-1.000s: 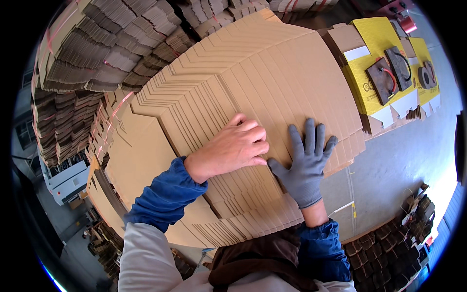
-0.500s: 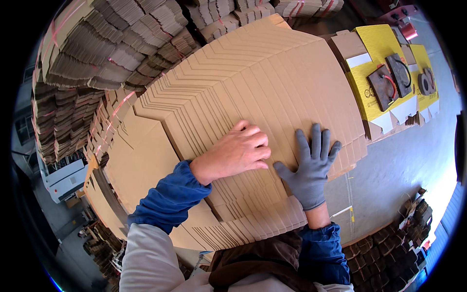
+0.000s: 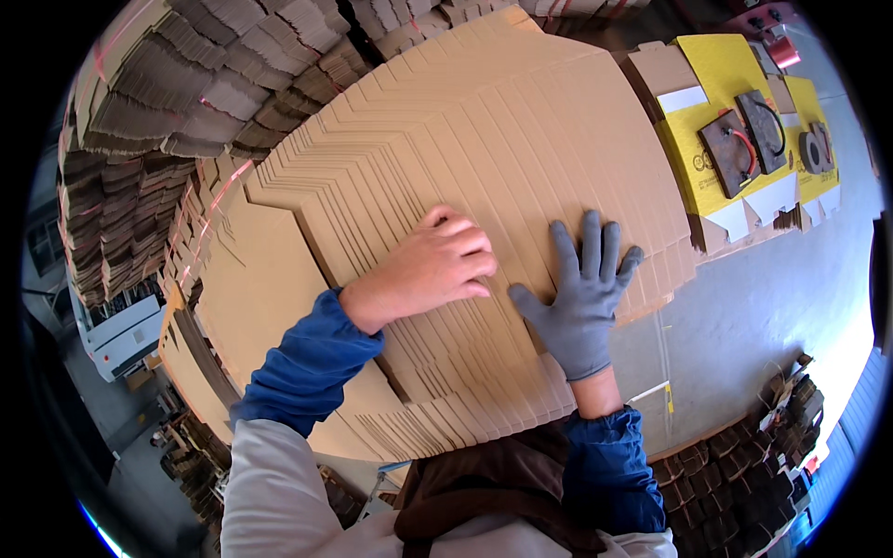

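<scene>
Flat cardboard box blanks [image 3: 549, 121] lie fanned out under both my hands, their edges stepped like shingles from left to right. My left hand [image 3: 426, 270] is bare and rests on the stepped edges left of the middle, its fingers curled into a loose fist. Whatever its fingers may hold is hidden beneath them. In a grey glove, my right hand [image 3: 581, 302] lies flat with the fingers spread, pressing on the blanks toward their right side. At the left, one broad blank panel [image 3: 246, 279] shows beyond the fanned edges.
Tall stacks of bundled cardboard [image 3: 223, 93] stand at the far left. Yellow printed sheets [image 3: 716, 70] at the far right bear dark metal plates [image 3: 730, 153] with handles. Dark bundles [image 3: 735, 493] stand on the floor at lower right. A white machine [image 3: 121, 339] is at the left.
Both hands and the blanks appear slightly farther left and up in the picture, as the view shifts a little. The curled left hand and flat right hand keep their shapes.
</scene>
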### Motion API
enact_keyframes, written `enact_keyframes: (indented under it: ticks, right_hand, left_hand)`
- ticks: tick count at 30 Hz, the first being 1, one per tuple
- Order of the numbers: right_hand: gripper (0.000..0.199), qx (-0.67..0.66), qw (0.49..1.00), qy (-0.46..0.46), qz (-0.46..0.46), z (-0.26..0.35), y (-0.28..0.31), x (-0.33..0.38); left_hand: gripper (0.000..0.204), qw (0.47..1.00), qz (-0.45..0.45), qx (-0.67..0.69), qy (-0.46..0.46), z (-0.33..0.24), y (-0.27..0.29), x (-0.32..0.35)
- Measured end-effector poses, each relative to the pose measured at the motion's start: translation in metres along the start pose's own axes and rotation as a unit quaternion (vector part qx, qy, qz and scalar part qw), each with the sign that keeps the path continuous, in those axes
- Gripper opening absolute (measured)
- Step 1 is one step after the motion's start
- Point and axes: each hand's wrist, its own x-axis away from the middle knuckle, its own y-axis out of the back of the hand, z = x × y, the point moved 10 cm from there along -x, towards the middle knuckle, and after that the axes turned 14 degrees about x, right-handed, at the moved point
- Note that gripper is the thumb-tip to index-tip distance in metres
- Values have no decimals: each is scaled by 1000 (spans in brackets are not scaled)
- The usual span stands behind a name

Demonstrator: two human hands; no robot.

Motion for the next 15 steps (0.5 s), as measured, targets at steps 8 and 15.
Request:
enact_keyframes:
  ticks: [8, 15]
  right_hand:
    - [87, -17, 1000, 1, -14, 5, 3, 1]
    - [88, -8, 1000, 1, -26, 4, 1, 3]
  left_hand:
    - [30, 1000, -18, -3, 13, 1, 4, 7]
    - [31, 1000, -22, 3, 10, -1, 4, 4]
